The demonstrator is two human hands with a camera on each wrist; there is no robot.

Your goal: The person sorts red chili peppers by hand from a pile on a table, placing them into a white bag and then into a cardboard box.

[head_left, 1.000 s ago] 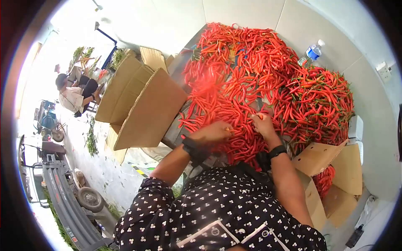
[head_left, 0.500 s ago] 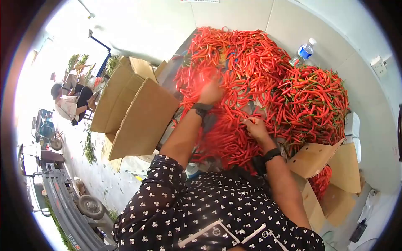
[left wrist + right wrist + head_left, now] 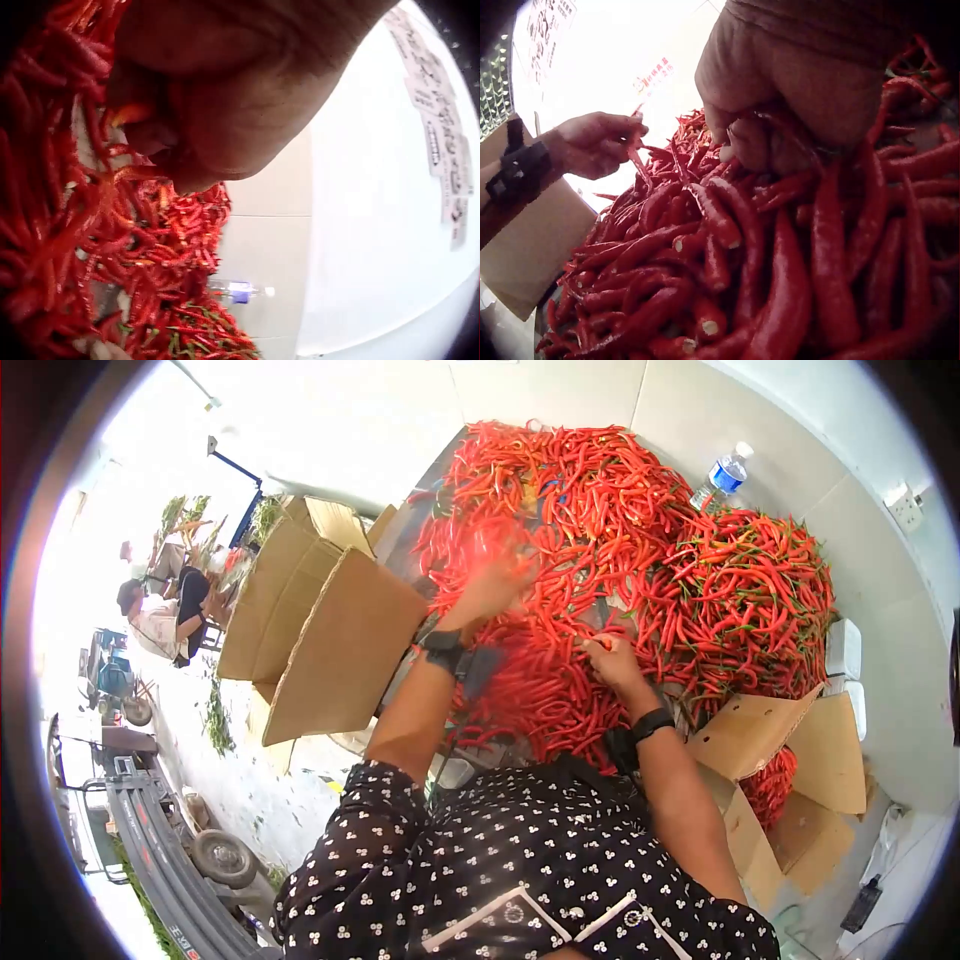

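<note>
Red chillies [image 3: 640, 550], left hand [image 3: 498, 582] closer in

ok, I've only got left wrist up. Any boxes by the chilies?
Observer: Two in the head view: a left box and a right box, either side of the chilies.
Operator: Anything in them?
Observer: The right box has more chilies inside. Can't see the bottom of the left one.
Operator: Right hand busy?
Observer: Yes. Right wrist view shows the right hand with fingers curled on a red chili.
</note>
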